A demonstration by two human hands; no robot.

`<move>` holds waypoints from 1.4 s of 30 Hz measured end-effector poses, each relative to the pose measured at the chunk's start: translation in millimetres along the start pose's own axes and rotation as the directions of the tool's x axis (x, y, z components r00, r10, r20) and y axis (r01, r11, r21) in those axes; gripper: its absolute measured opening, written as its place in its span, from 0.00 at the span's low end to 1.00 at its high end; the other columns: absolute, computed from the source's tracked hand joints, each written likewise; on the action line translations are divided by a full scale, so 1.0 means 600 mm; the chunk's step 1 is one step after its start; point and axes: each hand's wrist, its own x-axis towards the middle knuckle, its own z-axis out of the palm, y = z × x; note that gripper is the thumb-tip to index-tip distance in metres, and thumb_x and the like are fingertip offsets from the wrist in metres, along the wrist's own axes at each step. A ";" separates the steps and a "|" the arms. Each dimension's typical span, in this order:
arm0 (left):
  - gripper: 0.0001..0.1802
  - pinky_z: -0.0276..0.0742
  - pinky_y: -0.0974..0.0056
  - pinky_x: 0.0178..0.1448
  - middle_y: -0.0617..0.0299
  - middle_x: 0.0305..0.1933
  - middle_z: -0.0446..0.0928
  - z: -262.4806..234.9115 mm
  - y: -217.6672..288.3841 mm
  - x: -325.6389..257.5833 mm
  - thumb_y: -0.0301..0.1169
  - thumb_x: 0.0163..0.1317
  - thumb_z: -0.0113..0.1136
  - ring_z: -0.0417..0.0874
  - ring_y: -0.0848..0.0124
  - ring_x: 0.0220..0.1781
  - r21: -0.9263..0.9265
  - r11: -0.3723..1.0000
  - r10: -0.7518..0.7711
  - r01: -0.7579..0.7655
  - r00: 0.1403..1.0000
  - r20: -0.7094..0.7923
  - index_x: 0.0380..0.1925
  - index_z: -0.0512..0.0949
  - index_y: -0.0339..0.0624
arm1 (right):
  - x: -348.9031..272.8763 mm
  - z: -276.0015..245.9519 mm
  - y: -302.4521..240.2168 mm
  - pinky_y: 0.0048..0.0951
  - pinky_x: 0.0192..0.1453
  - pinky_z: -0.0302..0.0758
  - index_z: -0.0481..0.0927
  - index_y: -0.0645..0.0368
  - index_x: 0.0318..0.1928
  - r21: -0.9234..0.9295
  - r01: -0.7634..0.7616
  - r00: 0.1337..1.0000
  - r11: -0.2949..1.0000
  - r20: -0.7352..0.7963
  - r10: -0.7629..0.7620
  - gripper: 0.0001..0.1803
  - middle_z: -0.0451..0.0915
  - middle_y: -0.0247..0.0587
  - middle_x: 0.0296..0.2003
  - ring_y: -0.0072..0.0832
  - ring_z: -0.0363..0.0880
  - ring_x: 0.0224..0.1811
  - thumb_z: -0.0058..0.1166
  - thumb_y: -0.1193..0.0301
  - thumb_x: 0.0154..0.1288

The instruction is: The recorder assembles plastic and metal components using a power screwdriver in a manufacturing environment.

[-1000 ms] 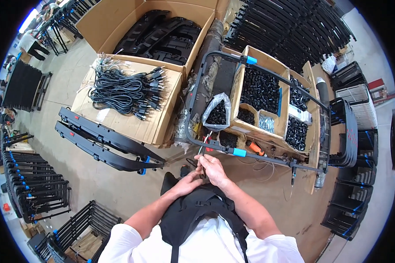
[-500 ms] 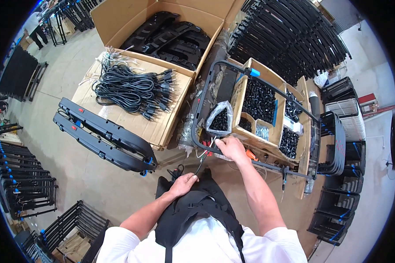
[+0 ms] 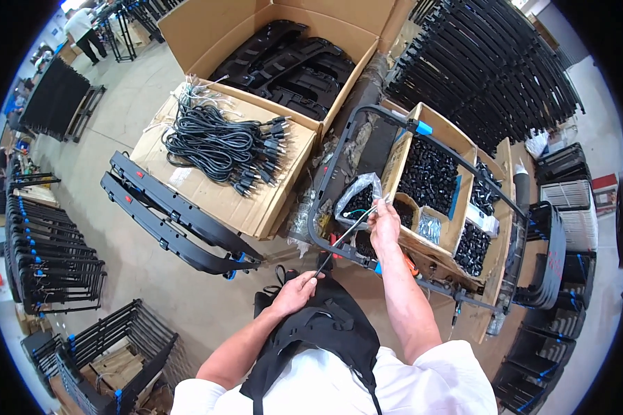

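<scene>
A dark cable (image 3: pixel 336 244) runs taut on a slant between my two hands, across the near side of a black tubular frame (image 3: pixel 315 207). Its lower part is pinched in my closed left hand (image 3: pixel 295 293), in front of my black apron. My right hand (image 3: pixel 385 227) is closed on the cable's upper end, where thin pale and green loose wires (image 3: pixel 355 212) stick out. That hand is just over the frame's near bar, beside a clear plastic bag (image 3: pixel 358 190) of small black parts. A blue clip (image 3: pixel 423 128) sits on the frame's far bar.
Bundled black cables (image 3: pixel 218 142) lie on a cardboard box (image 3: pixel 239 216) at left, with curved black housings (image 3: pixel 180 221) beside it. Behind stands an open carton (image 3: pixel 225 17) of black panels. Partitioned bins (image 3: pixel 384 169) of small parts lie under the frame. Black frames (image 3: pixel 491 69) are stacked behind.
My right hand has moved forward, from the frame's near bar toward the plastic bag, drawing the cable into a straighter line. My left hand keeps its pinch. The whole view has shifted slightly.
</scene>
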 end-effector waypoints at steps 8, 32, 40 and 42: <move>0.18 0.76 0.65 0.44 0.66 0.32 0.76 0.053 0.018 0.064 0.36 0.82 0.48 0.76 0.75 0.35 -0.026 1.000 -0.013 0.008 0.977 -0.212 0.59 0.81 0.40 | 0.049 0.026 -0.064 0.31 0.31 0.73 0.86 0.66 0.45 -0.755 0.370 0.867 0.542 0.490 0.090 0.21 0.83 0.32 0.29 0.23 0.79 0.28 0.67 0.57 0.70; 0.13 0.86 0.63 0.50 0.55 0.40 0.86 0.102 0.023 0.108 0.32 0.79 0.55 0.87 0.70 0.40 -0.311 0.950 -0.122 -0.017 0.898 -0.422 0.47 0.78 0.30 | 0.044 0.126 -0.024 0.39 0.39 0.79 0.84 0.64 0.35 -0.687 0.440 0.767 0.578 0.623 0.156 0.17 0.85 0.44 0.25 0.33 0.86 0.30 0.61 0.61 0.71; 0.12 0.86 0.64 0.50 0.54 0.41 0.87 0.100 0.040 0.110 0.32 0.78 0.57 0.87 0.70 0.40 -0.374 0.927 -0.175 0.005 0.889 -0.424 0.46 0.78 0.30 | 0.062 0.115 -0.011 0.38 0.38 0.79 0.84 0.64 0.33 -0.662 0.391 0.795 0.640 0.594 0.128 0.17 0.85 0.42 0.25 0.32 0.84 0.28 0.61 0.60 0.70; 0.12 0.86 0.64 0.50 0.54 0.41 0.87 0.099 0.035 0.110 0.31 0.78 0.58 0.87 0.70 0.40 -0.388 0.921 -0.165 -0.018 0.887 -0.432 0.46 0.78 0.30 | 0.064 0.116 -0.007 0.37 0.38 0.78 0.84 0.64 0.33 -0.671 0.400 0.792 0.624 0.596 0.132 0.17 0.85 0.42 0.25 0.32 0.84 0.28 0.61 0.60 0.70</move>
